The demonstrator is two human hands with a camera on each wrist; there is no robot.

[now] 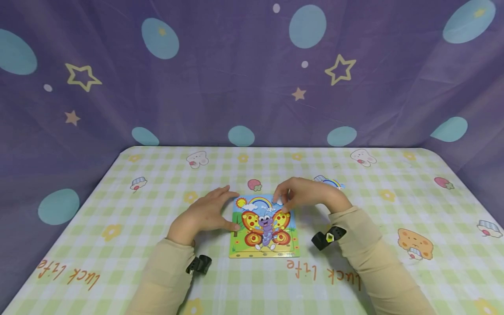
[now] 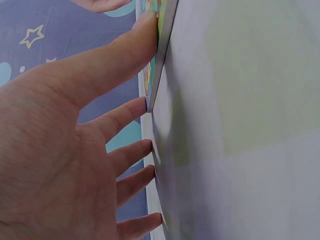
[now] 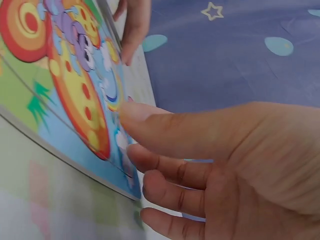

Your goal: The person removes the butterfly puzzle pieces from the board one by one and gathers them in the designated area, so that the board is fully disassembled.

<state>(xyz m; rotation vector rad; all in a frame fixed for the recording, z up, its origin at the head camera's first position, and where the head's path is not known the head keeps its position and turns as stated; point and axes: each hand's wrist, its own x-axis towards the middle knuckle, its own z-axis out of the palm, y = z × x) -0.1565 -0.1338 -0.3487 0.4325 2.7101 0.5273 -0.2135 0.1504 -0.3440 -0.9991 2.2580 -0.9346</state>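
A butterfly jigsaw puzzle (image 1: 267, 232) in a flat square tray lies on the table, its picture facing up, with a sun and rainbow along the far side. My left hand (image 1: 206, 214) is at its left side, fingers spread. In the left wrist view the thumb (image 2: 117, 65) rests on the puzzle's edge and the other fingertips reach down by the tabletop. Over the far right corner, my right hand (image 1: 303, 194) has its thumb and fingertips at the cloud area. The right wrist view shows the thumb (image 3: 170, 132) by the rainbow, with no lifted piece visible.
A checked tablecloth (image 1: 118, 262) with printed flowers, strawberries and lettering covers the table. Behind it hangs a purple curtain (image 1: 236, 78) with stars and blue ovals. A black strap with a camera mount (image 1: 328, 237) sits on the right wrist, another (image 1: 199, 264) on the left.
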